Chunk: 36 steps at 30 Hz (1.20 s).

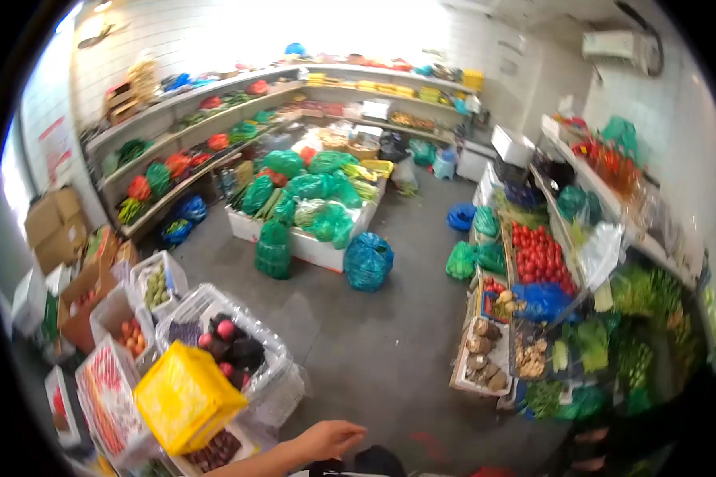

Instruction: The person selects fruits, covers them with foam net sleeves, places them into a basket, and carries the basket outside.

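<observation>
My left hand [332, 437] reaches in from the bottom edge on a bare forearm. Its fingers point right, loosely stretched, with nothing visible in them. It hangs above the grey floor, apart from the goods. Left of it, a yellow plastic basket [187, 397] sits tilted on top of crates. Behind that stands a plastic-lined white crate [274, 354] with dark purple vegetables and pink round ones. Dark red produce [215, 451] lies in a box beside my forearm. My right hand is not in view; a dark shape at the lower right is too dim to make out.
A white bin [294, 243] of green-bagged vegetables stands mid-room, with a blue bag [368, 261] beside it. Tomatoes [537, 254], a box of taro-like roots [485, 358] and leafy greens [593, 346] line the right. Shelves [183, 127] run along the walls. Grey floor [358, 334] lies between.
</observation>
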{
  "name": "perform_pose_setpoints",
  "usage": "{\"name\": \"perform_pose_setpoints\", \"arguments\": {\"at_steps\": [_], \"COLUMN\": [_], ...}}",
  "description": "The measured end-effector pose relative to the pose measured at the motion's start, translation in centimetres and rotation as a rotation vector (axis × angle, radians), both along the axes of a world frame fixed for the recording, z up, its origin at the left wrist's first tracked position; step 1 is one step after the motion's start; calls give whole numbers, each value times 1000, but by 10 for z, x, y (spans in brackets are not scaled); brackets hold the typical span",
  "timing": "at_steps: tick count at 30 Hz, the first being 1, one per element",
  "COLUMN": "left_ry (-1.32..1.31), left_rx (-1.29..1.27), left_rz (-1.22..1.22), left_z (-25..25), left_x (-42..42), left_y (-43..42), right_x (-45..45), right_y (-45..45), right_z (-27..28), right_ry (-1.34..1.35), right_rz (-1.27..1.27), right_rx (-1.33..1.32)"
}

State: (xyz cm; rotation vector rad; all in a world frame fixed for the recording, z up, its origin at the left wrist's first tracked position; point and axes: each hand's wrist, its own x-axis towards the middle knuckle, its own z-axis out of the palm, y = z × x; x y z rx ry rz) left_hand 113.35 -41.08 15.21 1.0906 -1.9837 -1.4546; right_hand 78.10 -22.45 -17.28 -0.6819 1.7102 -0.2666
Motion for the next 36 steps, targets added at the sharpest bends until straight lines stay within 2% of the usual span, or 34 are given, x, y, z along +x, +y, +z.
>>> {"name": "perform_pose_setpoints", "arguments": {"at_steps": [1, 3, 4, 5, 7, 8, 10, 12, 13, 14, 15, 16, 17, 18, 19, 20, 22, 23, 25, 27, 30, 31, 32, 33, 34, 35, 36], "left_ry": [-29, -33, -50, -63, -11, -16, -269, -431, -536, -635, -715, -786, -384, -677, -915, -1125, -1089, -1056, -1013, -1006, -1006, -997, -855, -861, -715, -641, -521], "left_rx": [21, -31, -10, 70, 195, 200, 423, 384, 373, 355, 367, 385, 532, 371, 290, 182, 788, 864, 755, 538, 165, 68, 283, -130, 56, 47, 83], "left_rz": [-42, 73, 43, 121, 257, 238, 332, 248, 206, 164, 189, 219, 428, 313, 99, -128, 490, 574, 359, 41, -379, -444, -145, -305, 15, 79, 258], "left_z": [5, 6, -5, -22, -65, -83, -123, -210, -208, -203, -220, -251, -286, -299, -313, -315, -316, -322, -338, -352, -363, -364, -346, -339, -340, -308, -271], "left_x": [-3, -18, -23, -31, -40, -46, -32, 8, 15, 17, 26, 36, 49, 59, 62, 59, 30, 25, -4, -37, -90, -110, -135, -159, -175, -203, -239], "left_y": [-28, -92, -117, -147, -192, -225, -258, -283, -297, -318, -329, -335, -340, -346, -361, -381, -420, -445, -521, -611, -773, -836, -899, -967, -1028, -1095, -1159], "right_x": [-1, -7, -9, -13, -21, -29, -39, -55, -69, -88, -106, -131, -164, -181, -206, -229, -267, -285, -310, -328, -379, -378, -376, -375, -375, -370, -368], "right_y": [-31, -90, -114, -136, -177, -202, -240, -289, -318, -352, -386, -424, -474, -549, -607, -662, -781, -823, -897, -938, -923, -913, -903, -900, -897, -902, -917], "right_z": [-9, -22, -30, -40, -65, -76, -94, -101, -104, -106, -111, -118, -139, -51, -50, -34, 13, 18, 33, 40, -76, -79, -81, -73, -64, -53, -45], "right_ry": [33, 67, 75, 79, 87, 95, 109, 126, 148, 205, 331, 460, 105, 261, 382, 220, -34, -29, -23, 26, 212, 245, 277, 295, 312, 299, 269], "right_rz": [-19, -75, -87, -101, -87, -67, 0, 106, 240, 499, 896, 1148, 239, 172, 123, -90, -440, -473, -515, -470, -198, -138, -77, -27, 24, -12, -78], "right_rx": [-8, -2, 10, 27, 65, 84, 117, 114, 62, -59, -255, -448, -394, -280, -553, -485, -446, -470, -489, -482, -349, -312, -277, -263, -250, -135, -2]}}
